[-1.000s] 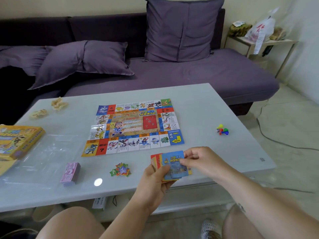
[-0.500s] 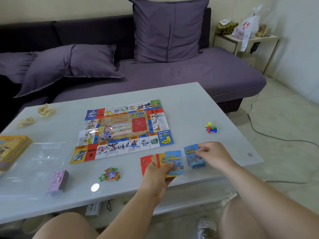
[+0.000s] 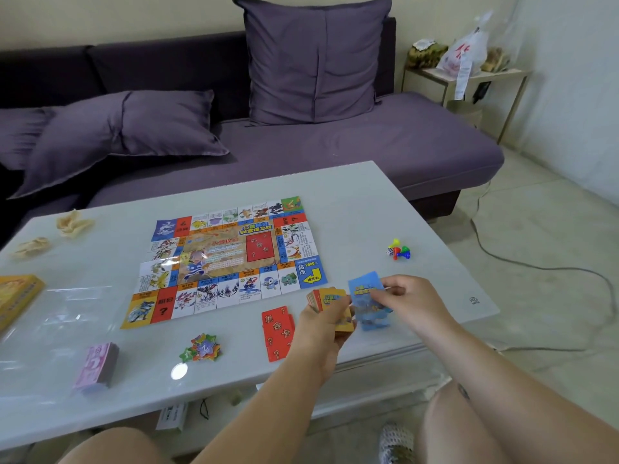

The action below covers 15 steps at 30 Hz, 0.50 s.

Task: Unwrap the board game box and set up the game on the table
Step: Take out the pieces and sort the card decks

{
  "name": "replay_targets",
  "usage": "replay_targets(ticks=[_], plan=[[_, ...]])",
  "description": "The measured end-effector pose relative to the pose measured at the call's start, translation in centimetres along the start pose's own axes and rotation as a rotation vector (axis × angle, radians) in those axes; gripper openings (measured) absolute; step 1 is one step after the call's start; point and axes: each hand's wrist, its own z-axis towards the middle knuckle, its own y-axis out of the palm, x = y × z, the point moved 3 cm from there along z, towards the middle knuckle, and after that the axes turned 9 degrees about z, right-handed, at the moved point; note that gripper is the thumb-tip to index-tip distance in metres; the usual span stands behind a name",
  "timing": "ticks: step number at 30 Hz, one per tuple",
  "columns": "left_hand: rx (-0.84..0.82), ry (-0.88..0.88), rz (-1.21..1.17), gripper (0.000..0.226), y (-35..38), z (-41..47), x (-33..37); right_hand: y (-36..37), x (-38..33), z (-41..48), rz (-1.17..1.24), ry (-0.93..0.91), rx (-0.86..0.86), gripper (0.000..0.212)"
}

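Blue cards [image 3: 364, 291], blurred, pinched by right hand [image 3: 410, 301]; left hand [image 3: 323, 326] grips orange stack [image 3: 331, 298], partly hidden.

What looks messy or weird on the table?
Two crumpled beige scraps lie near the table's far left corner, like rubbish. Loose clear wrap sprawls flat beside the yellow box. Nothing looks spilled or broken.
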Motion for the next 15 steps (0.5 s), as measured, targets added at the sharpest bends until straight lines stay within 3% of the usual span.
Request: replay_targets(ticks=[5,7,9,10,12,15], plan=[[-0.081,-0.015,-0.081,0.016,-1.9,-0.7,0.1,-0.3,1.6,0.7,-0.195,0.054,-0.003,0.019],[-0.077,0.0,-0.046,0.019,-2.4,-0.9,0.0,-0.3,1.9,0.8,-0.311,-0.004,0.07,0.005],[-0.059,0.008,-0.031,0.017,-2.6,-1.1,-0.1,0.0,1.2,0.4,-0.348,-0.114,0.146,0.015],[-0.052,0.012,-0.021,0.015,-2.7,-1.2,-0.1,0.4,0.7,0.2,-0.286,-0.138,0.151,0.008],[-0.049,0.023,-0.009,0.015,-2.7,-1.4,-0.1,1.7,-0.1,-0.5,-0.121,-0.046,0.001,0.021],[-0.064,0.041,0.001,0.016,-2.9,-1.8,0.2,3.8,-0.5,-1.0,-0.065,0.061,-0.23,0.017]])
